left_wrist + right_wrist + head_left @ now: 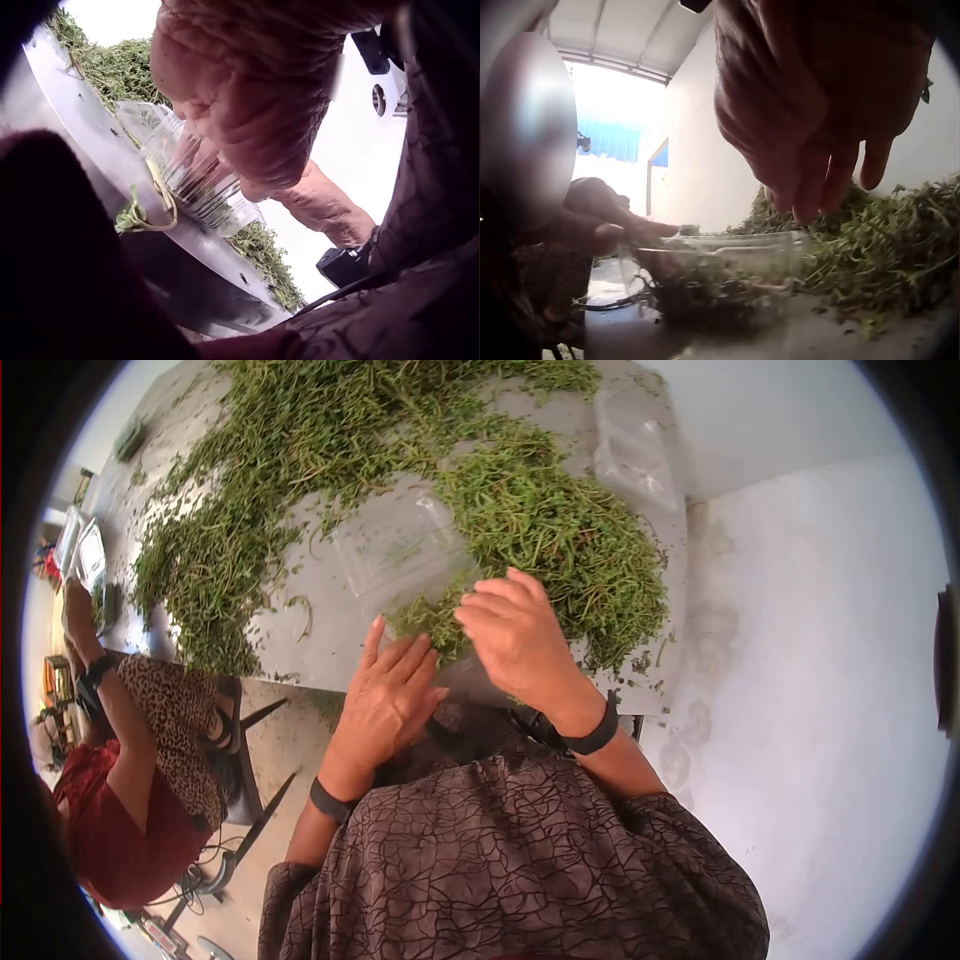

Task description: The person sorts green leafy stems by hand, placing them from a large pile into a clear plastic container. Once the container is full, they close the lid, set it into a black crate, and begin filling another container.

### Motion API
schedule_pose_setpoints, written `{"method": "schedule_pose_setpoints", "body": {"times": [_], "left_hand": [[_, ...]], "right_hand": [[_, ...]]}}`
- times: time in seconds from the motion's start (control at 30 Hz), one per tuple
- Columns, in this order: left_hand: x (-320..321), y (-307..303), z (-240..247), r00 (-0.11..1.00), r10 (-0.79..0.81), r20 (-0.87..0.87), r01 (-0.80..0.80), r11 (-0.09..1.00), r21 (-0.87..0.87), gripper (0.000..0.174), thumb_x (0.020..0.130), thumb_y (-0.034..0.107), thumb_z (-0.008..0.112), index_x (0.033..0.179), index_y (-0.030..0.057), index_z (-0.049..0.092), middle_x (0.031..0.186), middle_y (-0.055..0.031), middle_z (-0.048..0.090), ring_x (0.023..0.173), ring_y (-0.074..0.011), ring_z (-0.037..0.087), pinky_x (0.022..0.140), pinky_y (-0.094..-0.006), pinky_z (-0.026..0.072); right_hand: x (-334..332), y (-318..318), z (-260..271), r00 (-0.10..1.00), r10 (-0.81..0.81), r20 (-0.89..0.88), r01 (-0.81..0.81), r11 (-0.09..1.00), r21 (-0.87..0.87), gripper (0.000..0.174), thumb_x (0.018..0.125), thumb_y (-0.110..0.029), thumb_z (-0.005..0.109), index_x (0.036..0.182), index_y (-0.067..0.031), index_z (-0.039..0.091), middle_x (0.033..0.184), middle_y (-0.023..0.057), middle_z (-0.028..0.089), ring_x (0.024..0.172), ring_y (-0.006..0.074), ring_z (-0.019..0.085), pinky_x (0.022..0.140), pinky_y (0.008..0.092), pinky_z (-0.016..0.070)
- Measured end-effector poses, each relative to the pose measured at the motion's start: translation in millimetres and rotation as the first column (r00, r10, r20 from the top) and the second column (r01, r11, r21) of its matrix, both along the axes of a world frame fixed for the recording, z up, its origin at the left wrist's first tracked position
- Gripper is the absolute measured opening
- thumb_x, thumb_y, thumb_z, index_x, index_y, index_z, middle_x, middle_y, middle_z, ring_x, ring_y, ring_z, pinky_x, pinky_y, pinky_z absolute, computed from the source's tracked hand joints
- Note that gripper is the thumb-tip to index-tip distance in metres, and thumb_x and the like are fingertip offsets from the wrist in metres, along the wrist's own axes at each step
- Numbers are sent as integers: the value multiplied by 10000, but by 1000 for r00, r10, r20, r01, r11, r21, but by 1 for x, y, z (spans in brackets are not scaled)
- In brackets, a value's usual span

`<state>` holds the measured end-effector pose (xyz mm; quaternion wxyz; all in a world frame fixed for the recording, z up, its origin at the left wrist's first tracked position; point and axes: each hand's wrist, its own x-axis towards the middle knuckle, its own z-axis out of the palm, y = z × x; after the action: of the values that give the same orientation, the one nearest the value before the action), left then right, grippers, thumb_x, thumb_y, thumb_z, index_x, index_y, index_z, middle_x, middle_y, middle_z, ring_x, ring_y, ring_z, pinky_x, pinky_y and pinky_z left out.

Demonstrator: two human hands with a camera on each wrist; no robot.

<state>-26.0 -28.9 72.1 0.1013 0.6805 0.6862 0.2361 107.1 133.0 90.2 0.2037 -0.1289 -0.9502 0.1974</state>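
- Grey metal bench [300, 645] heaped with cut green herbs [560, 540], white wall to the right of the hands.
- Clear plastic container [395, 550] lies open at the bench's near edge, just ahead of both hands, with herbs inside it.
- Left hand [390, 695]: fingers straight, laid against the container's near side.
- Right hand [520, 640]: over the container, fingers hanging loose and apart above the herbs, nothing pinched that I can see.
- Hands close together, not touching.
- Another plastic tray [630, 455] far beyond the right hand.
- Second person [130, 790] sits left of the left hand.
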Motion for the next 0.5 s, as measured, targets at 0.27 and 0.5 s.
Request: {"method": "schedule_pose_setpoints", "body": {"times": [0.27,0.5], "left_hand": [[1,-4,2,995,95,12,-96,995,25,361,786,147,695,1093,-33,636,1183,-160,636,1055,-301,599,1169,-542,210],[-1,2,-4,988,151,-16,-149,985,90,337,790,145,698,1066,-42,646,1170,-168,641,1034,-319,598,1167,-540,215]], "right_hand": [[61,47,3,862,-499,-91,507,850,139,95,758,-20,670,849,-18,696,912,106,697,955,275,613,875,394,453],[81,52,-23,734,-674,88,663,739,121,73,757,-109,707,798,-49,699,789,107,636,843,310,571,803,422,441]]}}
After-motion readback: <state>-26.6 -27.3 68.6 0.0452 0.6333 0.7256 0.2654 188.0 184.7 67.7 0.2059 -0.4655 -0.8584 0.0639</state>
